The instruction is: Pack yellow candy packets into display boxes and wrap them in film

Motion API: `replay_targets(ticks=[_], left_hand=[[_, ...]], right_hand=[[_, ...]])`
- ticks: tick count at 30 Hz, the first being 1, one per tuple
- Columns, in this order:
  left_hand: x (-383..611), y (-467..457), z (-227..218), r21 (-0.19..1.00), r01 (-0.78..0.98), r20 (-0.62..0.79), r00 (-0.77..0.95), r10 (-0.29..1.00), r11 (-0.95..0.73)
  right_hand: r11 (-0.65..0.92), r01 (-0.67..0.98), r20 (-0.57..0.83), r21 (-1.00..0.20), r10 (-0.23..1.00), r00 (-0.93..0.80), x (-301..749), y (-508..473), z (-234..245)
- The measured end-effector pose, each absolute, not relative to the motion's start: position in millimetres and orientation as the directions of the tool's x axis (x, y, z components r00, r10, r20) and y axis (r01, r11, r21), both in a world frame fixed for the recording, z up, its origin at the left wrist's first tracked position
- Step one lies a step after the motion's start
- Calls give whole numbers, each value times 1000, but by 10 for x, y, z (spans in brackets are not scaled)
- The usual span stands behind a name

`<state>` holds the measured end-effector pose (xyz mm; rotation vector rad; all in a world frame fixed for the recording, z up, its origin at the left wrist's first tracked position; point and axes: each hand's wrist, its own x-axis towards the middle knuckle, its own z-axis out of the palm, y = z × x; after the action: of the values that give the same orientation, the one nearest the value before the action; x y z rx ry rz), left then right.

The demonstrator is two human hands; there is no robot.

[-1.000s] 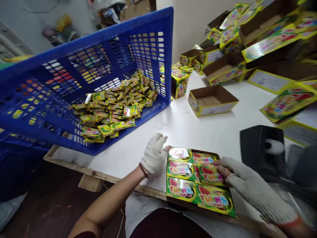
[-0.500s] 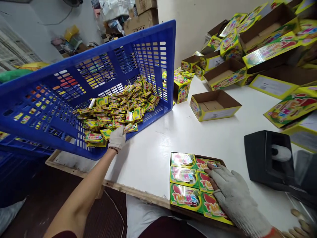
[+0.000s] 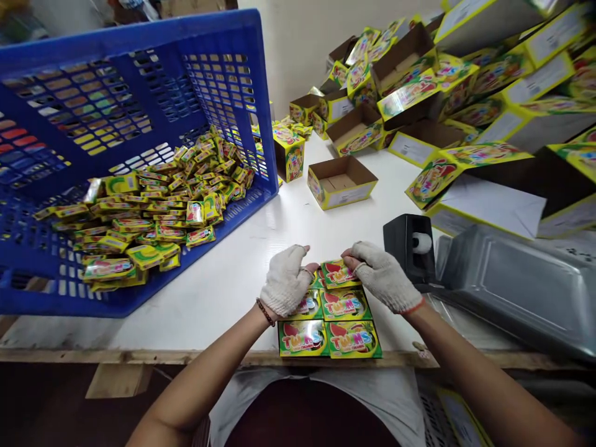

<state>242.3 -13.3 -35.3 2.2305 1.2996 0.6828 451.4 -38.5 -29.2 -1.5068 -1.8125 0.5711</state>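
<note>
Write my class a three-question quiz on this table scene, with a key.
1. What lies in the perforated blue plastic crate? a) glass bottles; b) small yellow-and-green printed packs; c) wooden blocks.

2. True or false: the right hand, in a white knit glove, touches a yellow-and-green rectangular TWINS box.

3. Fill in: the brown beaded bracelet is on the ___ wrist.

Key: 1 b; 2 true; 3 left.

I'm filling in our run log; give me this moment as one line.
left hand: at far-left pack | right hand: touching far-right pack | blue crate: holding small packs | open carton: beyond hands
</note>
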Motion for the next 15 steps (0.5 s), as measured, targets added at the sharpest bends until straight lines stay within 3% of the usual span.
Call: replay_targets(ticks=[3, 7, 13, 15], left_hand=[[2335, -148, -509, 424, 793, 126, 427, 895, -438], [2311, -277, -543, 388, 778, 87, 503, 860, -494], [2358, -338, -427, 259, 761, 19, 612, 791, -595], [2379, -320, -435, 206, 748, -13, 647, 762, -631]], right_hand=[[170, 670, 222, -722, 975, -8, 4547, -348, -648], [209, 682, 241, -701, 969, -50, 4449, -428, -863], [168, 892, 147, -419, 982, -116, 4351, -535, -829], [134, 918, 103, -374, 989, -103, 4338, -507, -841]])
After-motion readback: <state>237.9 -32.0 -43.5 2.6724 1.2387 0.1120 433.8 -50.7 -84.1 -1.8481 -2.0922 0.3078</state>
